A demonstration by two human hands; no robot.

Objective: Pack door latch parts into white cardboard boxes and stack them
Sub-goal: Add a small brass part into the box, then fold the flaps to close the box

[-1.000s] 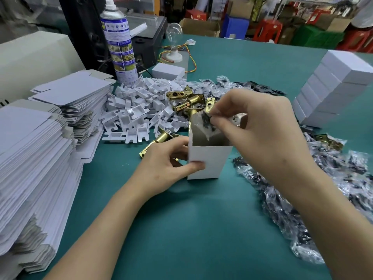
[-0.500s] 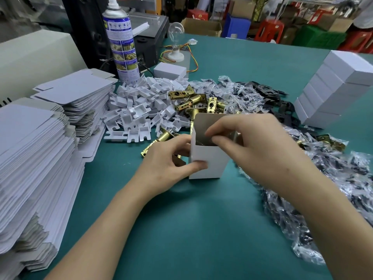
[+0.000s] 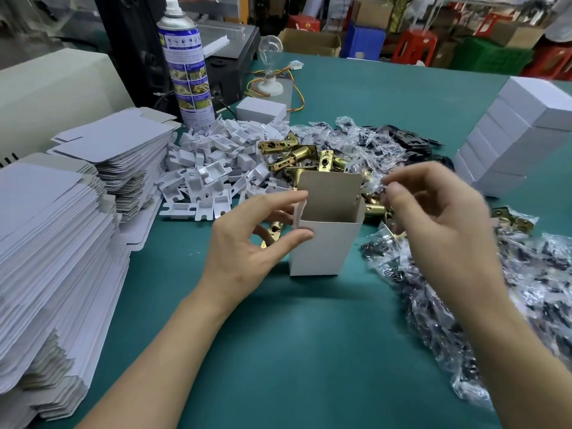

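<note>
An open white cardboard box (image 3: 325,249) stands upright on the green table, its brown lid flap raised at the back. My left hand (image 3: 244,246) holds the box's left side, thumb on the front corner and index finger on the side flap. My right hand (image 3: 439,224), blurred, hovers just right of the box mouth with loosely curled fingers and nothing visible in them. Brass door latches (image 3: 297,156) lie heaped behind the box. Closed white boxes (image 3: 513,144) are stacked at the right.
Clear bags of dark screws (image 3: 464,298) spread along the right. White plastic parts (image 3: 210,162) are piled left of the latches. Stacks of flat cartons (image 3: 46,243) fill the left edge. A spray can (image 3: 185,72), a bulb (image 3: 270,51) and a small white box (image 3: 261,109) stand behind.
My right hand pushed a small bag down into the box, then drew back up and to the right without it. My left hand's grip on the box loosened and shifted to the side flap.
</note>
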